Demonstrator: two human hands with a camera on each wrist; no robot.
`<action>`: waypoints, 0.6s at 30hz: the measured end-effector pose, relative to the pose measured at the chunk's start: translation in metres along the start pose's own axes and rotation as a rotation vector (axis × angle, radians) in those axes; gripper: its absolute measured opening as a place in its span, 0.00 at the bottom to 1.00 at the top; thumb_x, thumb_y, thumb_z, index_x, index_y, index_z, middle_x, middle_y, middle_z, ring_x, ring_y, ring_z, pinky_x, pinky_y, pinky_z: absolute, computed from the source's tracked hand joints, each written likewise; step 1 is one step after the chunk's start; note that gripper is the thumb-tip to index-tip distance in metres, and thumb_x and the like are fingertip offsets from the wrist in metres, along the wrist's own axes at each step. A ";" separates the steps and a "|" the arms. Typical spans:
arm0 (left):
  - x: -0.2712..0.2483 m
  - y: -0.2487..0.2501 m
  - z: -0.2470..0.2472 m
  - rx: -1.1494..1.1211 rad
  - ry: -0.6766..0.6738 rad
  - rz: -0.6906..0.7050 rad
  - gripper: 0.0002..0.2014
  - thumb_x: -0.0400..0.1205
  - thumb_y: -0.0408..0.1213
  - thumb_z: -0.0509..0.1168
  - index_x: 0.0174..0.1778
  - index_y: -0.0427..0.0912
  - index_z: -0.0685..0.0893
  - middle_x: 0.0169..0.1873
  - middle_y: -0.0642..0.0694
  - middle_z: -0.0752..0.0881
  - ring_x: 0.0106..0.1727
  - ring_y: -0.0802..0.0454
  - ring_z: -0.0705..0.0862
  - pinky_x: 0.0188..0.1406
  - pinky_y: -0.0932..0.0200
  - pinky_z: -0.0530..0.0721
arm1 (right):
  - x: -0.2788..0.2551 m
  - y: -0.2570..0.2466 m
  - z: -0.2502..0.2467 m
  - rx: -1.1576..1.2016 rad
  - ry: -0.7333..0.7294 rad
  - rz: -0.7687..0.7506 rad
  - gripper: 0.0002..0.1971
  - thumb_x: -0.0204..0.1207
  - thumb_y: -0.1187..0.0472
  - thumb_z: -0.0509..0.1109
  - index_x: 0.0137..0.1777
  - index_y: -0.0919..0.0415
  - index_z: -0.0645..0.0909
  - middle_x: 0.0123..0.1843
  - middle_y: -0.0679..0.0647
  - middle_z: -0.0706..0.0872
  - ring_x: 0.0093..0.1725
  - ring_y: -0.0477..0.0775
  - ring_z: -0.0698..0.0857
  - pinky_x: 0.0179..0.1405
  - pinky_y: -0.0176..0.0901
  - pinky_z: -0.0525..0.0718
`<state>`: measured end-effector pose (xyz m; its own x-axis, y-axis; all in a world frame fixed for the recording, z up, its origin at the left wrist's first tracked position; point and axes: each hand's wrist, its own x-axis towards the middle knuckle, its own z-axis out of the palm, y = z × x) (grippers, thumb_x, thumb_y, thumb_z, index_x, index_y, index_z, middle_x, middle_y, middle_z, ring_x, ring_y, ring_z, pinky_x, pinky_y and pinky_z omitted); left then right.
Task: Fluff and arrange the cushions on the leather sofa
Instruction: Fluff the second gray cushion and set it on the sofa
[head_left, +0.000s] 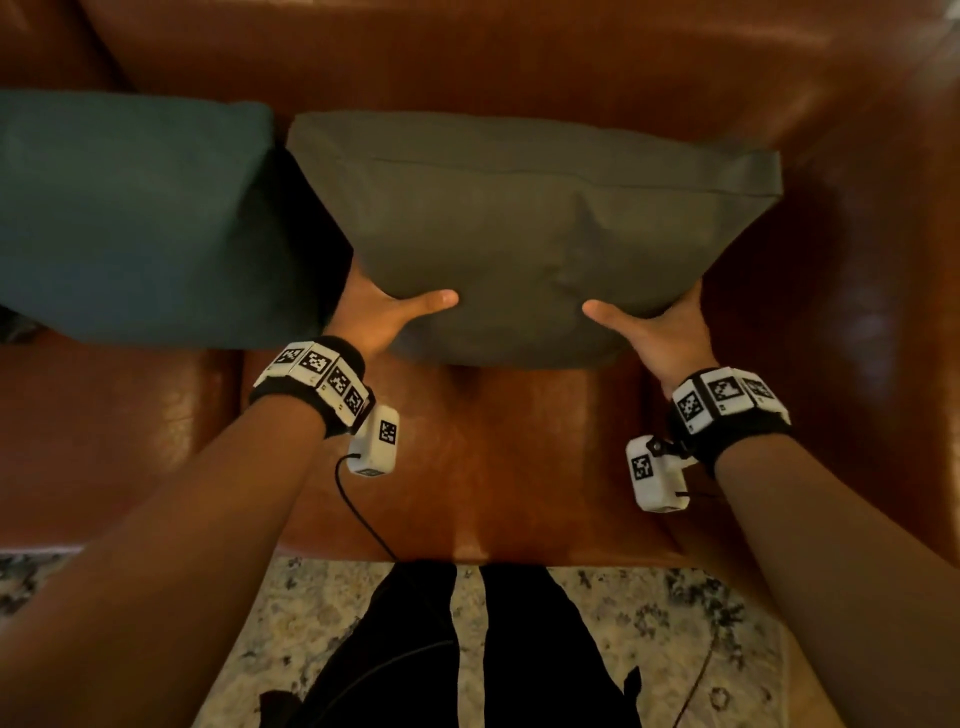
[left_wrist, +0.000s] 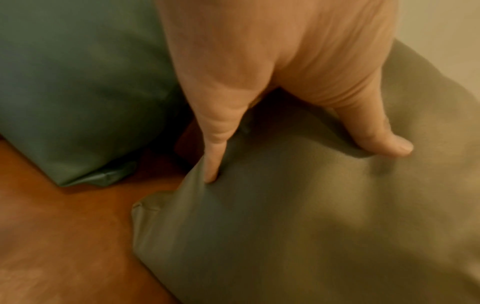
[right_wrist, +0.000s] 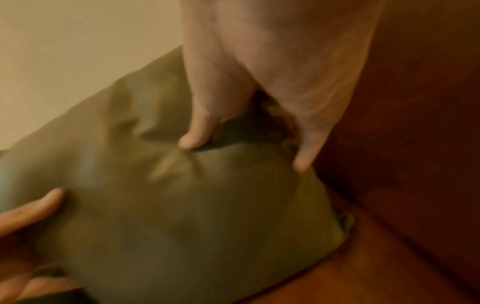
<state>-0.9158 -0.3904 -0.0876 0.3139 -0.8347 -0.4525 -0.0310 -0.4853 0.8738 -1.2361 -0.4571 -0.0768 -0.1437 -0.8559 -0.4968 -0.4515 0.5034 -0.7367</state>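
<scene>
An olive-grey cushion leans at the right end of the brown leather sofa. My left hand grips its lower left side, thumb on the front face and fingers behind. My right hand grips the lower right side the same way. In the left wrist view the left hand pinches the olive-grey cushion, thumb pressed into the fabric. In the right wrist view the right hand digs its thumb into the cushion. A teal cushion sits just left.
The sofa's right armrest rises close beside the olive cushion. The backrest runs behind both cushions. A patterned rug lies before the sofa, where my dark-trousered legs stand. Cables hang from the wrist cameras.
</scene>
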 end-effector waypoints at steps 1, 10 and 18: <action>-0.001 0.001 0.000 0.015 0.006 0.014 0.58 0.62 0.46 0.90 0.85 0.50 0.65 0.75 0.55 0.81 0.74 0.62 0.80 0.79 0.47 0.79 | -0.007 -0.003 0.004 -0.044 0.097 -0.011 0.78 0.47 0.34 0.93 0.92 0.40 0.45 0.90 0.50 0.66 0.88 0.57 0.67 0.85 0.64 0.71; -0.029 0.014 0.016 1.001 0.379 0.884 0.45 0.85 0.57 0.69 0.87 0.32 0.56 0.85 0.24 0.58 0.85 0.22 0.55 0.88 0.30 0.49 | -0.048 -0.023 0.037 -0.868 0.423 -0.746 0.48 0.80 0.44 0.73 0.93 0.58 0.51 0.91 0.75 0.51 0.90 0.79 0.50 0.88 0.77 0.48; 0.015 0.053 0.030 1.340 0.163 1.123 0.35 0.92 0.60 0.51 0.90 0.41 0.63 0.87 0.35 0.64 0.88 0.31 0.61 0.87 0.33 0.52 | 0.005 -0.059 0.054 -1.067 0.303 -0.999 0.34 0.92 0.37 0.48 0.93 0.52 0.53 0.93 0.61 0.54 0.92 0.69 0.52 0.89 0.73 0.47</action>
<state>-0.9413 -0.4366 -0.0530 -0.3249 -0.8946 0.3069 -0.9442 0.3254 -0.0513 -1.1625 -0.4847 -0.0611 0.4930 -0.8449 0.2077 -0.8668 -0.4976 0.0334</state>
